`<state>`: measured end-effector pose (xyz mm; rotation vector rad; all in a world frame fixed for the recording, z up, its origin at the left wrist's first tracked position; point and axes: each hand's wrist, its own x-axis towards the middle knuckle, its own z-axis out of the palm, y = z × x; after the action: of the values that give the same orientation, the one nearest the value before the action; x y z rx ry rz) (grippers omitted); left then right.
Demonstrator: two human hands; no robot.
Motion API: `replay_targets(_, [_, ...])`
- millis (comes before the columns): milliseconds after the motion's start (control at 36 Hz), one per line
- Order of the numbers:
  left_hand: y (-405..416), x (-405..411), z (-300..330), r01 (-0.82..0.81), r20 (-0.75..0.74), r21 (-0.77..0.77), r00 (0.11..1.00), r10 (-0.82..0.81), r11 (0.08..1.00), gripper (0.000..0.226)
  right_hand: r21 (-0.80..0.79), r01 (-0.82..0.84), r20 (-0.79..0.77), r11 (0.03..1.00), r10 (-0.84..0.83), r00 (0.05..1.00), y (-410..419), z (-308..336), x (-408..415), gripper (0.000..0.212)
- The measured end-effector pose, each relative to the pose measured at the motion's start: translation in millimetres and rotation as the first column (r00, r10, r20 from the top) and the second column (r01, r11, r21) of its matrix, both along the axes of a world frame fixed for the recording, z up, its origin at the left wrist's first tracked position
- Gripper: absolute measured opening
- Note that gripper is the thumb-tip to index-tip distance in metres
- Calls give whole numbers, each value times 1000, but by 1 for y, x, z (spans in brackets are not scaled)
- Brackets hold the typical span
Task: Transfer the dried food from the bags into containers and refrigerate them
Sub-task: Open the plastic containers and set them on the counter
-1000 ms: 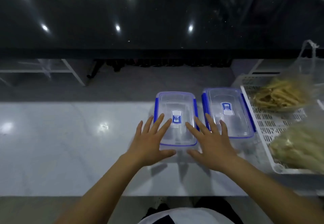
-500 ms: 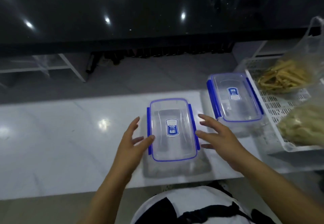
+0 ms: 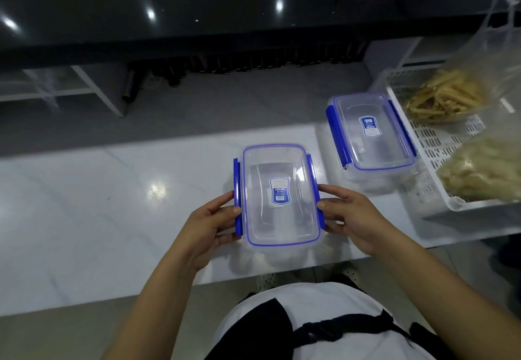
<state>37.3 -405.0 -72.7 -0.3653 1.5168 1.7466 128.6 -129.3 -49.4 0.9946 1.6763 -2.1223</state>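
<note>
At the right edge of the frame, your view cuts off the two bags of dried food [image 3: 451, 97] and the white basket [image 3: 428, 145]. Your fingertips [image 3: 225, 237] are hidden beneath the near container [image 3: 279, 187]. Its label text is too small to read.

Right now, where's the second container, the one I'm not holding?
In the head view, the second container sits lid-on at right of centre on the white counter, beyond your right hand and right beside the white basket holding the bags.
</note>
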Motion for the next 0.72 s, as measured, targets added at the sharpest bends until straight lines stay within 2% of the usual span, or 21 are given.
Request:
replay_targets(139, [-7, 2, -8, -56, 84, 90, 995, 49, 994, 37, 83, 35, 3, 996, -35, 999, 3, 0, 6, 26])
replay_targets(250, [-5, 12, -8, -87, 40, 28, 995, 86, 996, 37, 211, 21, 15, 977, -24, 1000, 1, -2, 15, 32])
replay_targets(306, [-6, 17, -6, -124, -73, -64, 990, 119, 990, 43, 376, -19, 5, 926, 19, 1000, 3, -4, 19, 39])
replay_targets(333, [-7, 19, -4, -111, -183, -145, 980, 83, 983, 47, 447, -42, -7, 893, 51, 999, 5, -4, 21, 42])
replay_targets(389, [-12, 23, 2, -22, -401, -306, 909, -109, 952, 59, 516, -106, -37, 850, 146, 989, 6, 0, 28, 49])
replay_targets(417, [-14, 26, 5, 52, -464, -359, 857, -226, 932, 68, 535, -157, -49, 830, 216, 975, 5, 2, 32, 56])
replay_targets(472, [-14, 33, 10, 202, -522, -442, 735, -433, 874, 90, 587, -313, -27, 746, 405, 914, 1, 7, 40, 79])
replay_targets(556, [-5, 43, 10, 311, -557, -559, 546, -626, 769, 112, 719, -510, 123, 473, 635, 763, -10, 7, 44, 106])
replay_targets(611, [7, 48, 9, 302, -557, -606, 501, -663, 736, 120, 758, -539, 194, 366, 663, 723, -17, 3, 42, 110])
replay_targets(722, [22, 52, 3, 212, -557, -647, 525, -644, 732, 119, 802, -520, 220, 294, 665, 714, -23, -8, 38, 109])
